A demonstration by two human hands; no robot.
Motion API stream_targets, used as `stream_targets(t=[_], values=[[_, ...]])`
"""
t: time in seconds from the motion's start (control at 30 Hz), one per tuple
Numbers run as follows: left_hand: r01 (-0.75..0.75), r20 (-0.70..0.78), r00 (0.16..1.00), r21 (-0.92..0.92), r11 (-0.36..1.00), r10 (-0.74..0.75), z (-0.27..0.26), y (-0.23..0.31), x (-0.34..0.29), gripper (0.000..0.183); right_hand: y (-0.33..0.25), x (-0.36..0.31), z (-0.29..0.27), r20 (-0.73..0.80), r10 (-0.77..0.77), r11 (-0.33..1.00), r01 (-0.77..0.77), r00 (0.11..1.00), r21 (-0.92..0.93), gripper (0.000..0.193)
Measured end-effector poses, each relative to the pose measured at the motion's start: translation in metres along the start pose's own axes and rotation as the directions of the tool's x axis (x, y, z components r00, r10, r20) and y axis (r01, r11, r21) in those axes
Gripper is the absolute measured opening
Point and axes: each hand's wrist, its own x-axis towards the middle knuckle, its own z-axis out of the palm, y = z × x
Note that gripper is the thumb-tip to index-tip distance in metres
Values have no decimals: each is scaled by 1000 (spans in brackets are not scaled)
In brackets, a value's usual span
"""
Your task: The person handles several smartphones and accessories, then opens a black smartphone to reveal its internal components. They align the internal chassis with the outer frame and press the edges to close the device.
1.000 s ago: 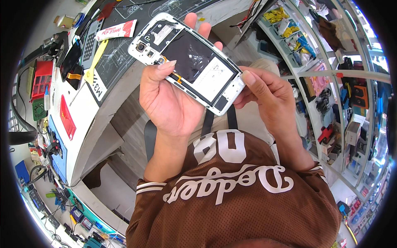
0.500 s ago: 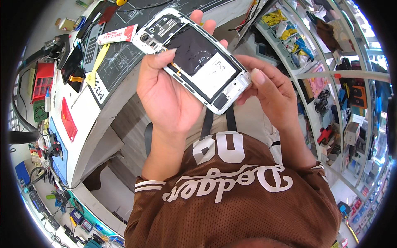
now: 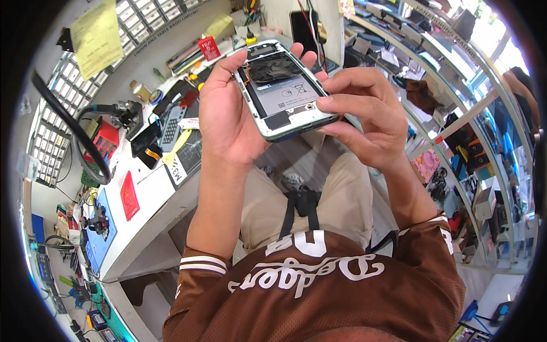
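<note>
An opened phone (image 3: 288,108), its back cover off, is held up in front of me, over my lap. Inside its white frame show a black film, a grey battery label and a thin orange flex cable near the left edge. My left hand (image 3: 225,108) cradles it from the left and beneath, thumb on the upper left edge and fingertips curling past the far right side. With my right hand (image 3: 364,111) I pinch the near right corner, fingers on top and thumb below. The phone tilts so that its near end edge shows.
The white workbench (image 3: 151,225) at left carries a red packet (image 3: 129,195), a yellow pry tool (image 3: 181,145), a blue mat (image 3: 101,233) and a microscope-like arm (image 3: 117,114). A black cable (image 3: 68,122) loops there. Glass shelves (image 3: 456,154) with many goods stand at right.
My view has lifted, showing more of the bench's back. The phone is tilted more, its near end now edge-on, and my right fingers have shifted around its corner.
</note>
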Motion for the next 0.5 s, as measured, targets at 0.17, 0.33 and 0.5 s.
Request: stream_targets(t=[0.17,0.33,0.5], values=[[47,167,985,-4,999,-45,11,-6,-2,60,-17,16,-13,-25,-63,998,64,998,7,36],[35,183,982,28,999,-39,27,-26,-6,52,-38,24,-30,3,-127,987,127,992,-97,35],[36,210,977,47,998,-45,30,-32,-3,48,-48,26,-37,-4,-160,974,157,987,-163,35]])
